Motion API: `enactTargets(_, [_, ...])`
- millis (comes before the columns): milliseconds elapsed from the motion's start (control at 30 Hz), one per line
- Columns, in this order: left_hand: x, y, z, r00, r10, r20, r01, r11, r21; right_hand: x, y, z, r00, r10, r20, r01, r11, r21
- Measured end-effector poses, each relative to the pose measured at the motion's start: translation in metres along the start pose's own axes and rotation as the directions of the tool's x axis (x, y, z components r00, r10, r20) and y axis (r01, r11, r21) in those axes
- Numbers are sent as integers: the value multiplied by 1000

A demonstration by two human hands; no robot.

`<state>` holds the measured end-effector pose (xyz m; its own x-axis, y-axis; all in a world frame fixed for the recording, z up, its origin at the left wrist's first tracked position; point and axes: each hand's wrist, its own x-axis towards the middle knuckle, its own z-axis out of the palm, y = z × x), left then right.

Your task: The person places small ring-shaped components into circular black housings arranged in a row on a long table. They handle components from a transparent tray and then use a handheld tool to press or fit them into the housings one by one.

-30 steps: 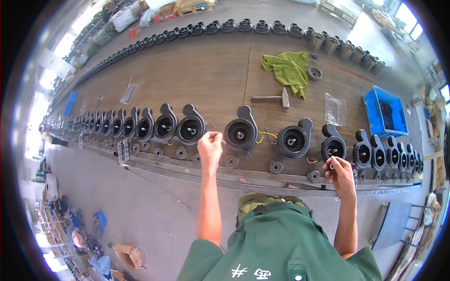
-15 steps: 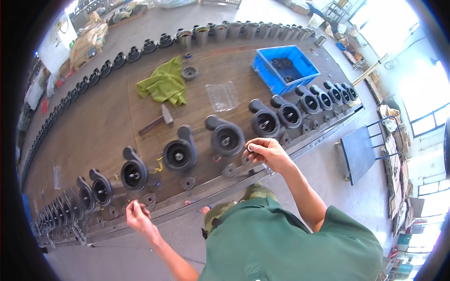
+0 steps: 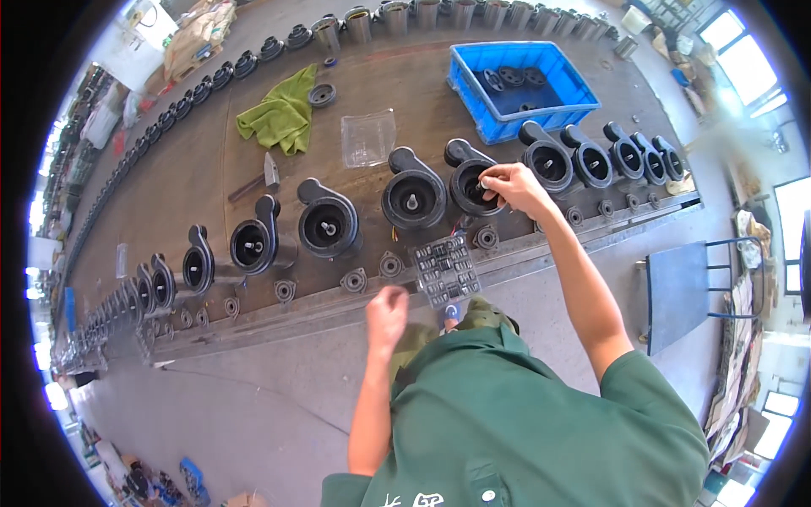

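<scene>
A row of black pump housings runs along the long brown workbench. My right hand reaches into the round opening of one housing. Its fingertips are pinched together at the centre on something too small to make out. My left hand is curled in a loose fist below the bench's front rail, just left of a small grey tray of tiny parts. Neighbouring housings stand to the left, with small round flanges in front of them.
A blue bin holding black round parts stands at the back right. A green cloth, a hammer and a clear plastic bag lie mid-bench. A dark metal stool stands on the floor at right.
The view has swung along the bench. My right hand has gone from the front rail up into a housing's opening. My left hand rose from low left to beside the parts tray.
</scene>
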<state>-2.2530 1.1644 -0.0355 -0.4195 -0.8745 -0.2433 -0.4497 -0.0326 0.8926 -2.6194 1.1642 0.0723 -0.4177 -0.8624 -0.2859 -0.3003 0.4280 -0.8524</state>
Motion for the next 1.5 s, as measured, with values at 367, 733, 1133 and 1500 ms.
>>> enactTargets(367, [9, 29, 117, 976, 134, 169, -214, 683, 698, 16, 7, -1, 994, -111, 0, 107, 965, -240])
enactTargets(733, [16, 3, 108, 998, -1, 60, -29, 868, 497, -110, 87, 101, 966, -240, -92, 169, 864, -475])
enactTargets(1133, [-15, -53, 8, 989, -116, -89, 120, 992, 39, -112, 99, 171, 993, 99, 57, -19, 636, -771])
enactTargets(1500, [-23, -52, 50, 734, -604, 310, 679, 654, -333, -114, 74, 192, 993, 115, 1, -52, 454, -890])
